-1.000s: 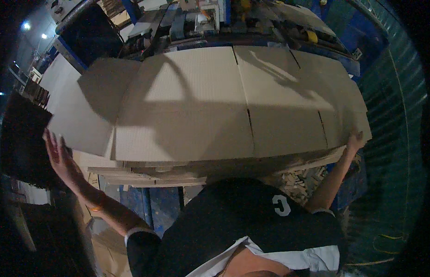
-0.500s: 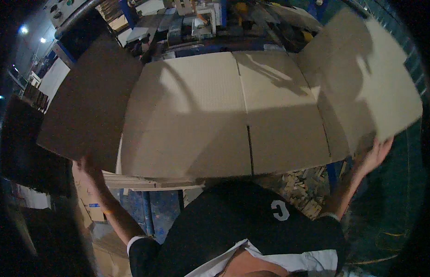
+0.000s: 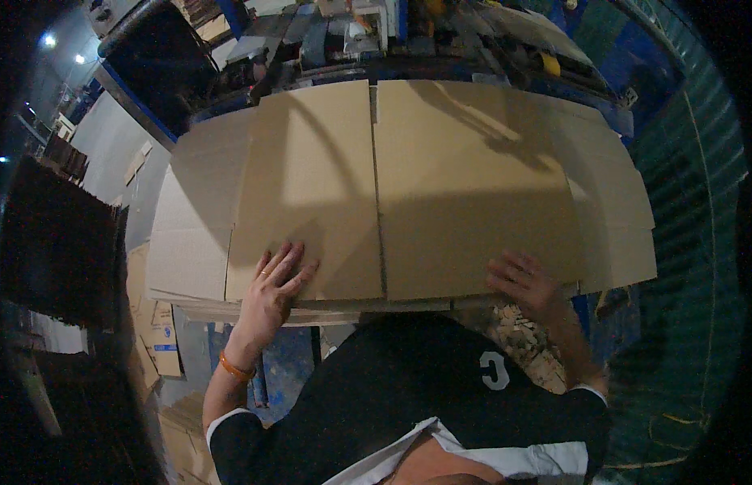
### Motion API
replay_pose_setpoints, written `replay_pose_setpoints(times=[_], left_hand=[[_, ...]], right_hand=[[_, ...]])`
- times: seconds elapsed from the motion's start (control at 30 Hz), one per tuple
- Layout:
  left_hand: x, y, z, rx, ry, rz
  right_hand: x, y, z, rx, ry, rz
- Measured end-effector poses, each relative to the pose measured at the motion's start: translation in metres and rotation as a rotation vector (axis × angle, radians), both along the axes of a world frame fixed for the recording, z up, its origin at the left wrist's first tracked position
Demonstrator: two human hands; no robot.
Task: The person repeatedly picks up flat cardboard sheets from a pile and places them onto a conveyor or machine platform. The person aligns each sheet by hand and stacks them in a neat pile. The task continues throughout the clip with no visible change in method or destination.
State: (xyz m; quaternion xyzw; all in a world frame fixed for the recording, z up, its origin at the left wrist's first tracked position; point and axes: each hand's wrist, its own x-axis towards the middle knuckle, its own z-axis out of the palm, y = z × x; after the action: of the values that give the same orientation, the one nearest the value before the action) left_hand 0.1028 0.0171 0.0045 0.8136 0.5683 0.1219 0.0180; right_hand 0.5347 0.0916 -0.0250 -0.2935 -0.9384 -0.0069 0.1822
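A brown cardboard box blank [image 3: 473, 218] lies flat in front of me. Its left panel [image 3: 335, 186] and its right panel are folded inward and meet along a narrow straight gap near the middle. On the left panel's near part, my left hand [image 3: 275, 283] rests flat with spread fingers; an orange band circles that wrist. My right hand [image 3: 525, 283], slightly blurred, lies with fingers apart on the near edge of the right panel. Paler cardboard [image 3: 194, 234] shows beyond the folded panels on both sides. Neither hand grips anything.
A machine [image 3: 360, 40] with rollers and belts stands just past the far edge. Stacked cardboard edges [image 3: 343, 311] show under the blank. Cardboard scraps [image 3: 517, 327] lie below at right, a green corrugated wall [image 3: 675, 210] beyond. A dark stack [image 3: 56, 242] stands at left.
The two raised side panels have come down inward and now lie flat. Both hands have moved from the outer edges toward the middle, letting go of the panels' edges and resting on top.
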Motion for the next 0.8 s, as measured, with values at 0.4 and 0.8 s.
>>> replay_pose_setpoints(times=[0.4, 0.8], left_hand=[[-0.042, 0.036, 0.015, -0.336, -0.461, -0.013], [-0.148, 0.203, -0.054, 0.015, -0.479, 0.732]], right_hand=[[0.046, 0.088, 0.006, -0.306, 0.39, -0.515], [0.156, 0.313, -0.1, -0.06, 0.484, -0.583]])
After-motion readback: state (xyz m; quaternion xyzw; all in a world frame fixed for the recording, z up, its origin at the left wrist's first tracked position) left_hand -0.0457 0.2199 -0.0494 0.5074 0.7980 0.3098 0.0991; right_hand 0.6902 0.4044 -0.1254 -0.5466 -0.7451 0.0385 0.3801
